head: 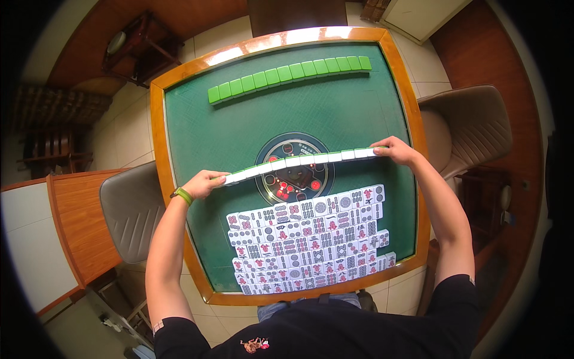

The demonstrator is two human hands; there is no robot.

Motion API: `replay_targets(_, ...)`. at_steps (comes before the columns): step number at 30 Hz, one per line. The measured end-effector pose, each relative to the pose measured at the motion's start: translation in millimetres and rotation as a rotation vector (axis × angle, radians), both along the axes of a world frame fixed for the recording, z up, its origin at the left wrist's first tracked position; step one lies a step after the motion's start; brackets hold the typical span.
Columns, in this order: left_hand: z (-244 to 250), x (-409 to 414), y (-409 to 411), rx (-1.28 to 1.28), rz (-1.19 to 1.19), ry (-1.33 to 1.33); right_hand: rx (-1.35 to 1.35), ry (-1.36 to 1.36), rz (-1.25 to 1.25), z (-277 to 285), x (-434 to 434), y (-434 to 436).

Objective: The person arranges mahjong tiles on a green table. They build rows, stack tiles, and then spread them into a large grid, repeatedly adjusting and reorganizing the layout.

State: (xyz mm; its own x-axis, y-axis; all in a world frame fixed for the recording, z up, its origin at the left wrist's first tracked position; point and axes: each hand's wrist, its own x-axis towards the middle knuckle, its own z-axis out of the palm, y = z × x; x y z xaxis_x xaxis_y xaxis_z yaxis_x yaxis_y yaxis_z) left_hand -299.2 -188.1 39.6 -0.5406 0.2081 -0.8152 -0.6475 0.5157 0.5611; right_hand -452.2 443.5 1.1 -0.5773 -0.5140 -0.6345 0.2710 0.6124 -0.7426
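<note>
Between my two hands a long row of mahjong tiles (301, 160) is squeezed end to end, lifted over the table's centre. My left hand (202, 184), with a green wristband (184, 196), presses the row's left end. At the right end, my right hand (395, 151) pinches the last tile. White sides of this row show, with thin green edges on top. Closer to my body lies a block of face-up mahjong tiles (309, 244) in several rows. Farther off, a row of green-backed tiles (290, 73) stretches across the far side.
The mahjong table (242, 121) has green felt and a raised wooden rim (417, 188). A round control panel (293, 179) with red lights sits in its centre, partly hidden by the held row. Padded chairs stand left (130, 211) and right (475, 130). A brown cabinet (87, 215) is at left.
</note>
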Motion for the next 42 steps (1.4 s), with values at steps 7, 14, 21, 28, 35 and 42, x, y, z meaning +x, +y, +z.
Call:
replay_targets(7, -11, -7, -7, -0.037, 0.084, -0.008, 0.005, -0.122, -0.007, -4, -17, 0)
replay_targets(14, -12, -4, 0, -0.074, 0.133, 0.052, 0.007, -0.09, -0.032, -7, -10, -1)
replay_targets(21, -17, -16, -3, -0.095, 0.154, 0.049, 0.027, -0.071, -0.028, -6, -19, -6)
replay_targets(28, -8, -24, 7, -0.175, 0.15, 0.119, 0.153, -0.193, -0.049, 24, -29, -17)
replay_targets(35, -6, -27, 35, -0.661, -0.037, 0.436, 0.467, 0.305, -0.045, 21, -18, -34)
replay_targets(42, -18, 12, 56, -1.031, 0.074, 0.687, 0.697, 0.778, -0.159, 23, 39, -61)
